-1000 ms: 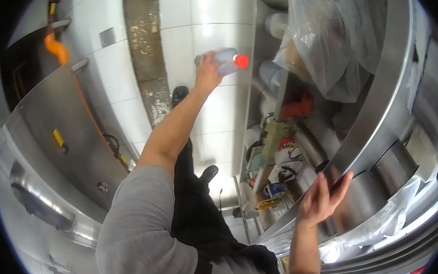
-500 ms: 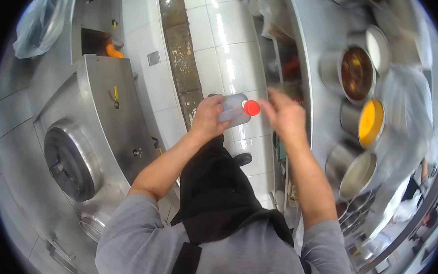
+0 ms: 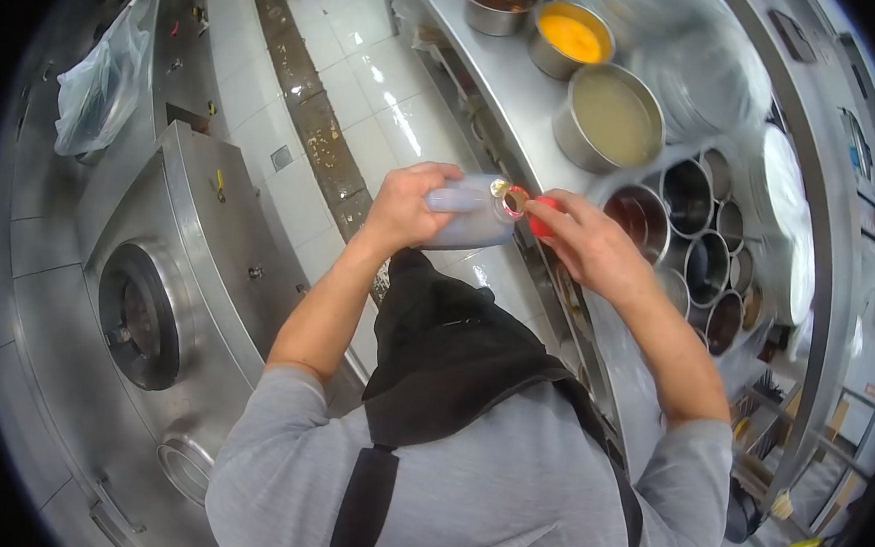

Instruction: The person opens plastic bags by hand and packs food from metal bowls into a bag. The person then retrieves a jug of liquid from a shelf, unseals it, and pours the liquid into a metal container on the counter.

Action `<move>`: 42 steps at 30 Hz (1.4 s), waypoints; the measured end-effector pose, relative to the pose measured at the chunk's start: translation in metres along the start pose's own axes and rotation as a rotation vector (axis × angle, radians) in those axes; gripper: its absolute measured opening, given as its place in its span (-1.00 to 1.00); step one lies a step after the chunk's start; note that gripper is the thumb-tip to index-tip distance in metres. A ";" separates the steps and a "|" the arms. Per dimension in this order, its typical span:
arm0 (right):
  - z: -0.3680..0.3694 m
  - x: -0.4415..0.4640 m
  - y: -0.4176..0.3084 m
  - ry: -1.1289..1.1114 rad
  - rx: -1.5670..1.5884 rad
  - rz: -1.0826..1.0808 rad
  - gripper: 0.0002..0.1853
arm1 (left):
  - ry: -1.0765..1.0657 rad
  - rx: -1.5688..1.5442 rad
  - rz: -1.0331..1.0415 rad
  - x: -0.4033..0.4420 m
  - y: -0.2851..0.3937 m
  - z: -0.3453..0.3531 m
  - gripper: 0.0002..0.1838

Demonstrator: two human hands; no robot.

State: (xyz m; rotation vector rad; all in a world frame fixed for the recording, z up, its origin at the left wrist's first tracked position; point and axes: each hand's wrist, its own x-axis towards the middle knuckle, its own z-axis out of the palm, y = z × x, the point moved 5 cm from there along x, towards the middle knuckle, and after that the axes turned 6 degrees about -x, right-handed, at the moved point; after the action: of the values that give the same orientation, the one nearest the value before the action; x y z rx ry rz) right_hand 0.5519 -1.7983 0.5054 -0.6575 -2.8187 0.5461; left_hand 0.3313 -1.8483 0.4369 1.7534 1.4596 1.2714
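My left hand (image 3: 403, 207) is wrapped round the handle of a translucent plastic jug (image 3: 468, 233), held tilted over the floor with its mouth toward the right. The jug's mouth (image 3: 513, 203) is uncovered, and a small piece of foil (image 3: 501, 188) shows at its edge. Just to the right, my right hand (image 3: 599, 245) grips a red screw cap (image 3: 543, 218) in its fingers, apart from the jug. How full the jug is, I cannot tell.
On the steel counter at right stand a pot of yellow liquid (image 3: 572, 33), a pot of pale broth (image 3: 612, 119) and several dark-sauce pots (image 3: 708, 265). A steel stove with a round burner (image 3: 141, 316) lines the left. A drain channel (image 3: 316, 126) crosses the tiled floor.
The red cap has come off the jug and is now in my right hand. My view has swung round, bringing more of the counter's pots into sight.
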 end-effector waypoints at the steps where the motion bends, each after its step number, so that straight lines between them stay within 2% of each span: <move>1: -0.011 -0.018 -0.006 0.012 -0.010 0.009 -0.47 | -0.021 -0.014 -0.002 -0.002 0.011 0.007 -0.83; 3: -0.026 -0.055 -0.007 0.091 0.257 0.274 -0.50 | -0.041 -0.029 0.020 -0.011 0.033 0.020 -0.83; 5: -0.027 -0.083 -0.007 0.181 0.345 0.318 -0.49 | -0.060 -0.034 0.052 -0.012 0.051 0.027 -0.83; 8: -0.005 -0.134 0.003 0.545 1.025 0.602 -0.46 | -0.134 -0.060 0.027 -0.016 0.068 0.041 -0.83; 11: 0.007 -0.173 -0.003 0.669 1.183 0.748 -0.46 | -0.244 -0.112 0.087 -0.016 0.083 0.052 -0.84; 13: 0.024 -0.208 -0.002 0.798 1.150 0.855 -0.49 | -0.286 -0.044 0.160 -0.016 0.088 0.064 -0.81; 16: 0.063 -0.271 -0.006 0.805 1.096 1.046 -0.47 | -0.441 -0.146 0.246 -0.012 0.094 0.090 -0.80; 17: 0.076 -0.295 -0.012 0.868 1.079 1.103 -0.47 | -0.467 -0.157 0.216 -0.014 0.093 0.098 -0.80; 19: 0.103 -0.348 -0.023 0.850 1.053 1.343 -0.49 | -0.513 -0.182 0.191 -0.014 0.091 0.116 -0.79; 20: 0.108 -0.375 -0.028 0.840 0.926 1.413 -0.50 | -0.558 -0.197 0.163 -0.015 0.090 0.126 -0.79; 21: 0.117 -0.401 -0.031 0.855 0.926 1.431 -0.50 | -0.596 -0.204 0.132 -0.017 0.091 0.133 -0.80; 23: 0.131 -0.461 -0.043 0.992 0.750 1.737 -0.48 | -0.649 -0.214 0.144 -0.020 0.100 0.142 -0.78; 24: 0.135 -0.478 -0.044 1.016 0.751 1.750 -0.48 | -0.680 -0.214 0.155 -0.020 0.104 0.149 -0.78; 26: 0.147 -0.516 -0.052 1.486 0.765 1.815 -0.44 | -0.729 -0.205 0.167 -0.022 0.115 0.160 -0.78; 31: 0.170 -0.551 -0.004 1.536 0.656 1.745 -0.42 | -0.762 -0.221 0.159 -0.031 0.156 0.195 -0.79; 33: 0.162 -0.547 0.015 1.222 0.472 1.773 -0.43 | -0.758 -0.213 0.175 -0.035 0.171 0.206 -0.79; 34: 0.147 -0.539 0.013 1.220 0.193 1.685 -0.57 | -0.751 -0.223 0.191 -0.038 0.178 0.210 -0.80; 35: 0.147 -0.542 0.014 1.217 0.214 1.678 -0.57 | -0.747 -0.205 0.183 -0.041 0.184 0.216 -0.80; 37: 0.143 -0.543 0.018 1.096 -0.018 1.661 -0.72 | -0.726 -0.186 0.186 -0.048 0.194 0.225 -0.81; 38: 0.148 -0.546 0.018 1.103 -0.017 1.649 -0.81 | -0.712 -0.168 0.160 -0.051 0.203 0.228 -0.82; 39: 0.151 -0.547 0.016 1.091 0.010 1.620 -0.81 | -0.687 -0.143 0.143 -0.055 0.206 0.229 -0.82; 41: 0.144 -0.544 0.012 0.863 -0.196 1.466 -0.78 | -0.718 -0.130 0.057 -0.064 0.209 0.237 -0.79; 42: 0.143 -0.544 0.011 0.862 -0.176 1.453 -0.73 | -0.689 -0.131 0.094 -0.068 0.214 0.241 -0.80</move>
State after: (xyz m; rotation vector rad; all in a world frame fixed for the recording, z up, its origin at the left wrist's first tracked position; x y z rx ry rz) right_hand 0.9976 -2.0834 0.3139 -2.2292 -1.2348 0.0689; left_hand 0.6444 -1.9324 0.4940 1.9171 0.8856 0.6656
